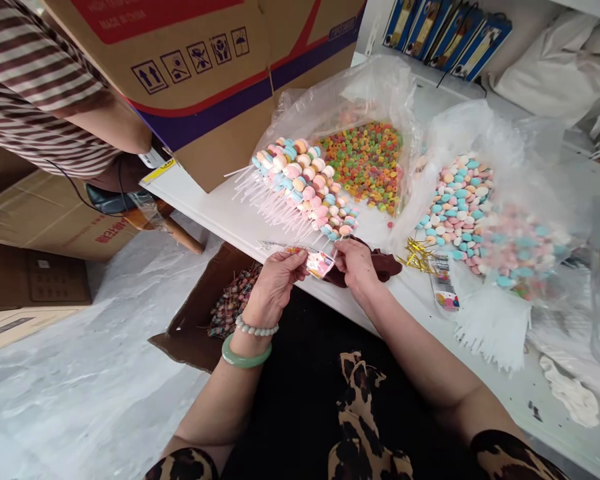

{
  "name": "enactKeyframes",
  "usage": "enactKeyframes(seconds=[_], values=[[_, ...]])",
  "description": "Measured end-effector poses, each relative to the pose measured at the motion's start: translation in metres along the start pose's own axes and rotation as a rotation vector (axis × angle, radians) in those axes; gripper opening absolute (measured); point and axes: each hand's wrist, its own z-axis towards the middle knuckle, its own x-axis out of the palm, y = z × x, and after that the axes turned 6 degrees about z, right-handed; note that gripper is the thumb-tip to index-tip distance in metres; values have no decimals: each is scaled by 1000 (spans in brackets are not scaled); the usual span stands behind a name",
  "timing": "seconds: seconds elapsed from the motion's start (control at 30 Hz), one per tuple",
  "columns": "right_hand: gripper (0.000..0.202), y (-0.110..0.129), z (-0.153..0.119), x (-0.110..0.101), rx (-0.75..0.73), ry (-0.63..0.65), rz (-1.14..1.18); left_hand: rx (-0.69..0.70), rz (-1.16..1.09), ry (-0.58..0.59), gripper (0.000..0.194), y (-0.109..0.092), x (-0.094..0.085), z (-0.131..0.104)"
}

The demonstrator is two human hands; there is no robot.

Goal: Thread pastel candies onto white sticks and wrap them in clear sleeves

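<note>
My left hand [280, 270] is closed, pinching a small clear plastic bag [321, 264] with a colourful print, just over the table's near edge. Facing it, my right hand [357, 263] has its fingers pinched together by the bag's right end. A thin white stick shows at those fingertips, but I cannot make out exactly what they grip. Just beyond both hands lies a heap of candy skewers [305, 180], pastel candies on white sticks pointing toward the near left. A dark brown cloth [386, 265] lies under and beside my right hand.
Bags of ring candies [365, 163] and pastel candies [463, 200] lie open behind. Gold twist ties [417, 255], printed bags [445, 283] and white sticks [495, 327] are at right. A large carton [220, 127] stands back left; another box [185, 333] sits below. A person [45, 100] is at left.
</note>
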Motion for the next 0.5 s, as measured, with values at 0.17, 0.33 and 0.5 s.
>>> enactKeyframes(seconds=[0.17, 0.33, 0.5], values=[[13, 14, -40, -52, -226, 70, -71, 49, -73, -111, 32, 3, -1, 5], [13, 19, -76, -102, -261, 161, -150, 59, -30, -91, 33, 1, 15, 2], [23, 14, -83, -90, -214, 98, 38, 77, 108, 38, 32, 9, 46, -11]])
